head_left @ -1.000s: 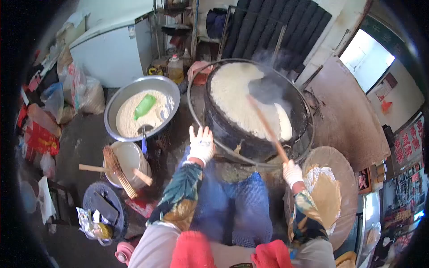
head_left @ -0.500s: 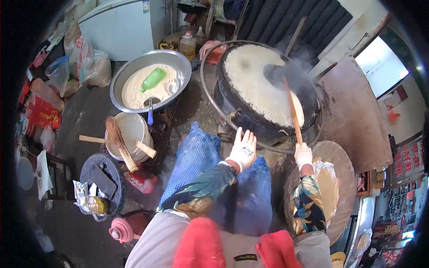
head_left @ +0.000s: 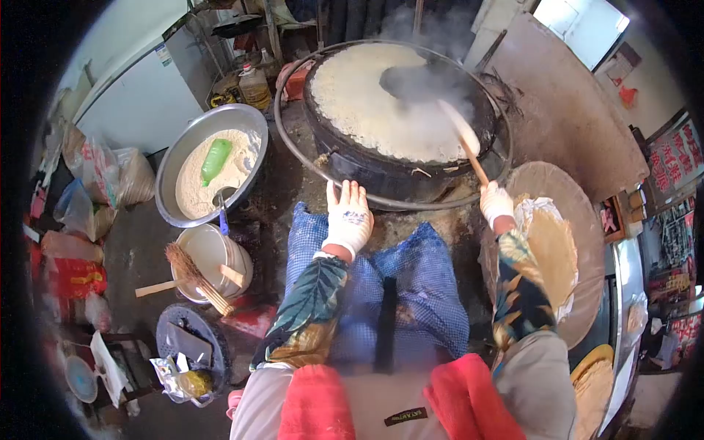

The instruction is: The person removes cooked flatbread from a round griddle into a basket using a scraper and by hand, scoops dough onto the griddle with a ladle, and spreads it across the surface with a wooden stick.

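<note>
While before higher, spreader (head_left: 460,139) seemingly lower.

Left hand (head_left: 346,217) now back at the left knee, fingers spread flat on the blue cloth (head_left: 381,286), after sliding over toward the right knee half a second ago. Right hand (head_left: 496,201) drawn in closer to the griddle (head_left: 381,165) rim, spreader (head_left: 462,139) pulled back and tilted lower, blade now over the near right edge of the batter (head_left: 367,95) instead of mid-pan. More steam over the bare dark patch (head_left: 418,79). Head tipped forward, griddle higher in view.
</note>
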